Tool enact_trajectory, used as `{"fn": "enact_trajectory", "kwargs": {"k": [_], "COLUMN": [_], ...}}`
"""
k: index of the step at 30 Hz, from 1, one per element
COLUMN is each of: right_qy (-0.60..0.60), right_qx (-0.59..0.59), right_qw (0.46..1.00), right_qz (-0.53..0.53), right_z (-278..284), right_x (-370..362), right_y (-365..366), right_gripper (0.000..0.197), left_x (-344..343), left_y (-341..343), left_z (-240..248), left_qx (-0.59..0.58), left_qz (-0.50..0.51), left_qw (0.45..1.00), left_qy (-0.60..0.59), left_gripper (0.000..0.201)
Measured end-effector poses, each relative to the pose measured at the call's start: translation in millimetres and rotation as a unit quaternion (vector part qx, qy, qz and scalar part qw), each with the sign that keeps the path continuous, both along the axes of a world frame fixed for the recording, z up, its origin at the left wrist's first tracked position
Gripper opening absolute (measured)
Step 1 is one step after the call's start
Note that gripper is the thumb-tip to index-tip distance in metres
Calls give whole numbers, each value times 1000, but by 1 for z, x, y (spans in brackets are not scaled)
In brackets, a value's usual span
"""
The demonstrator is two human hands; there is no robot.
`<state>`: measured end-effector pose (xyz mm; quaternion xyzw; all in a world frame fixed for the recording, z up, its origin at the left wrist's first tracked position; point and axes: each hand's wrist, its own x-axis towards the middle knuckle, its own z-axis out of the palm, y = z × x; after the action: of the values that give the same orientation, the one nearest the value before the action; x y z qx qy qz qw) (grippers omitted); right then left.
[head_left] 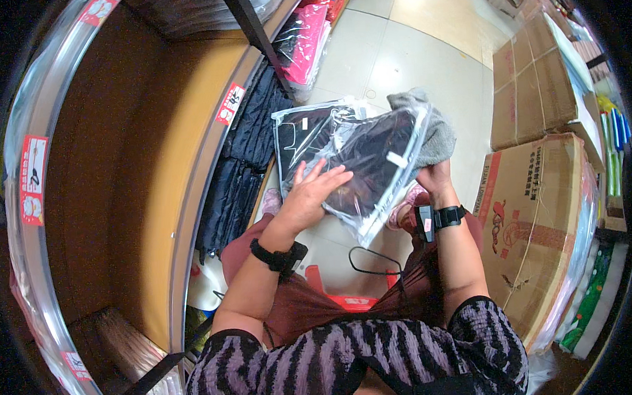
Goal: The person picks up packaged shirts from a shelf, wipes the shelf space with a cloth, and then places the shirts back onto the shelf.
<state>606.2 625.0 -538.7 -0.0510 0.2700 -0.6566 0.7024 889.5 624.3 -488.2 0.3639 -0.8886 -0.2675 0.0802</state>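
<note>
A clear plastic bag point(378, 169) with a dark folded garment inside lies tilted in front of me, above the floor between my knees. My left hand point(314, 195) rests on its near left side, fingers spread over the film. Under its left part shows a second clear bag point(301, 132) with dark contents. At the bag's right edge my right hand point(435, 179) is closed on a crumpled grey cloth point(437, 136); some of its fingers are hidden behind cloth and bag. The cloth sticks out past the bag's far right corner.
On the left stands a shelf point(149, 203) with price tags; dark packed garments point(239, 162) and a pink package point(305, 41) lie along its lower level. Cardboard boxes point(532, 218) are stacked close on my right. Below me is a red stool point(351, 303) on the tiled floor point(422, 51).
</note>
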Motion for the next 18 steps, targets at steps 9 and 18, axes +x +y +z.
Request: {"fn": "enact_trajectory", "kwargs": {"k": [9,18], "right_qy": [113,223], "right_qx": [92,118], "right_qw": [987,955], "right_qz": [61,158], "right_z": [-9,-14], "right_x": [-12,-7], "right_y": [1,2], "right_gripper": [35,26], "left_x": [29,33], "left_y": [7,29], "left_z": [9,-12], "left_qx": [128,549], "left_qz": [300,356], "left_qw": [933,591], "left_qy": [-151,471], "left_gripper": [58,56]}}
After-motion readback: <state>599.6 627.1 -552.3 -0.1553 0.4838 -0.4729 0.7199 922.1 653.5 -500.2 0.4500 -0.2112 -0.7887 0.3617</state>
